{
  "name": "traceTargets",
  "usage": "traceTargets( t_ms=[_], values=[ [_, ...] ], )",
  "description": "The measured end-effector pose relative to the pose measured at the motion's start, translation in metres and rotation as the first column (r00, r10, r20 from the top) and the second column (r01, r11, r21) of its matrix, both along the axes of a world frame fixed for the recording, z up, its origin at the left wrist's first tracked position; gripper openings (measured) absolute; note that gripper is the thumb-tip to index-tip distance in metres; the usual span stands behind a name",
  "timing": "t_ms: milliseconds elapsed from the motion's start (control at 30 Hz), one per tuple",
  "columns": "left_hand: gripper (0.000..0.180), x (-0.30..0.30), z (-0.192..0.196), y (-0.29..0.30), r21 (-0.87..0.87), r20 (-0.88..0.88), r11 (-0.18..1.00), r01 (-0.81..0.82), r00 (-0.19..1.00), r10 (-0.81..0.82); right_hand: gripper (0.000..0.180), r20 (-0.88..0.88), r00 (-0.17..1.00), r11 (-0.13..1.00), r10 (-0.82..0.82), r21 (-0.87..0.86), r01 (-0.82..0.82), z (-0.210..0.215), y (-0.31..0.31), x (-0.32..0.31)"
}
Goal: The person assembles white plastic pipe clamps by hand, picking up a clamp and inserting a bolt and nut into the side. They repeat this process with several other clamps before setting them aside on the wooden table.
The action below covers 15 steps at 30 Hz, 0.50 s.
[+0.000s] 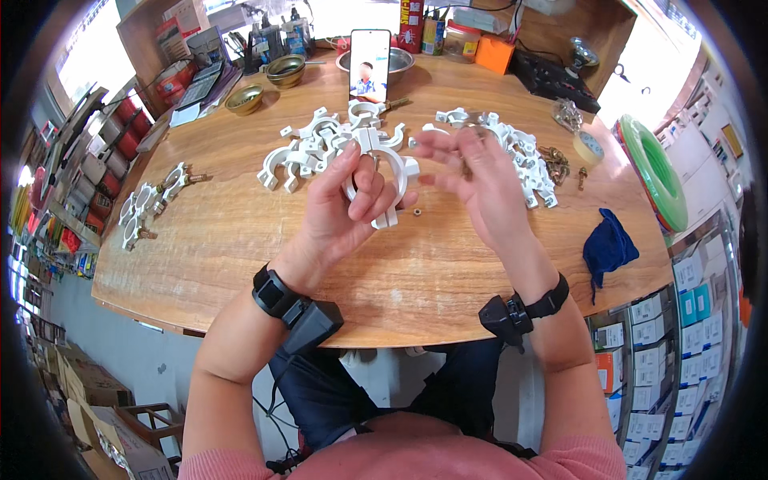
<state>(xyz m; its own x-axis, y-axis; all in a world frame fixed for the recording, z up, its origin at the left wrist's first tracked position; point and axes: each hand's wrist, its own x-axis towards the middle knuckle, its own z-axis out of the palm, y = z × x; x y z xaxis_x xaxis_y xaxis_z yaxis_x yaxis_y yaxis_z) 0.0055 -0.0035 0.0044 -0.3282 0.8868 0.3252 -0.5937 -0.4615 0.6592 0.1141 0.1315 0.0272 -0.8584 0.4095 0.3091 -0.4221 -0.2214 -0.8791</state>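
My left hand (348,196) is closed around a white plastic pipe clamp (404,180), a ring with square lugs, held above the middle of the table. To its right my right hand (484,184) is raised and smeared by motion. Something brownish shows by its fingers, too blurred to name. Behind the left hand lies a pile of white clamp halves (308,132). Another white pile (524,152) sits beyond the right hand, partly hidden by it. Brass-coloured bolts (554,164) are heaped beside that pile. A small nut (417,212) rests on the wood below the held clamp.
Joined clamps with bolts (144,204) lie at the table's left. A phone (369,68) stands upright at the back, near brass bowls (286,72). On the right are a tape roll (588,147), a blue cloth pouch (610,246) and green coiled tubing (652,172).
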Motion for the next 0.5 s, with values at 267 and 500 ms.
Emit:
traceTargets(
  t_ms=[267,500],
  values=[
    [0.028,0.005,0.003,0.005,-0.216,-0.048,0.971,-0.099,0.995,0.090,0.028,0.118,0.983,0.989,0.140,-0.056,-0.134,-0.016,-0.005,-0.006],
    [0.025,0.010,0.005,0.004,-0.373,-0.146,0.887,-0.271,0.962,0.233,0.024,0.061,0.982,0.895,-0.177,0.426,0.134,-0.014,-0.008,-0.006]
  ],
)
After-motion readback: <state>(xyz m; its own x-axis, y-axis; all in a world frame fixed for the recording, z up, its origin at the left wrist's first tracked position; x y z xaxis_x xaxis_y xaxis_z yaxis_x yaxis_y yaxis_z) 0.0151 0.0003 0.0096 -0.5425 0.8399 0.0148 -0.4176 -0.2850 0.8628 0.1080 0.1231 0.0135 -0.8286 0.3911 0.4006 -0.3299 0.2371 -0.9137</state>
